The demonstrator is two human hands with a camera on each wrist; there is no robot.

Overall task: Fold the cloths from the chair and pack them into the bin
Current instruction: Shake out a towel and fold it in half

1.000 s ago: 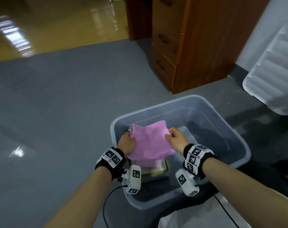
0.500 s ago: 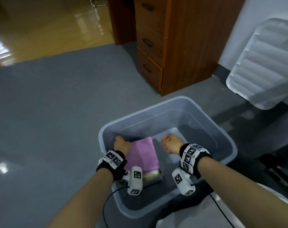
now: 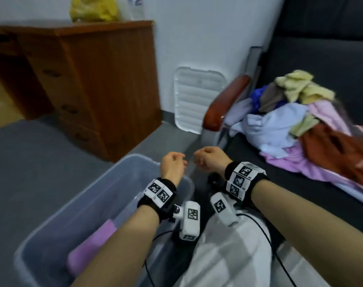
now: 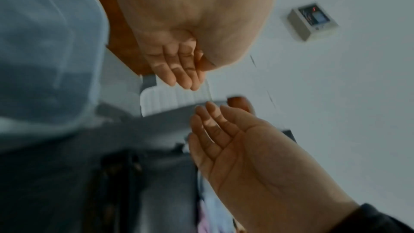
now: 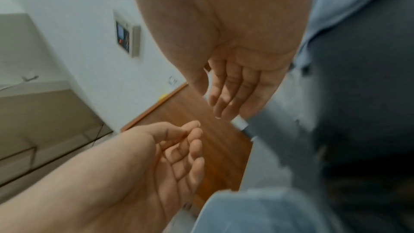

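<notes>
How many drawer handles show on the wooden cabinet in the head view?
3, stacked down the wooden cabinet front: upper, middle, lowest. Motion blur and the frame's left edge may hide others.

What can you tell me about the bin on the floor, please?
The bin is a translucent grey-blue plastic tub with rounded corners and a rolled rim, lidless, standing upright on the grey floor beside the chair. A folded pink cloth lies inside. The left forearm crosses above it; neither hand touches it.
</notes>
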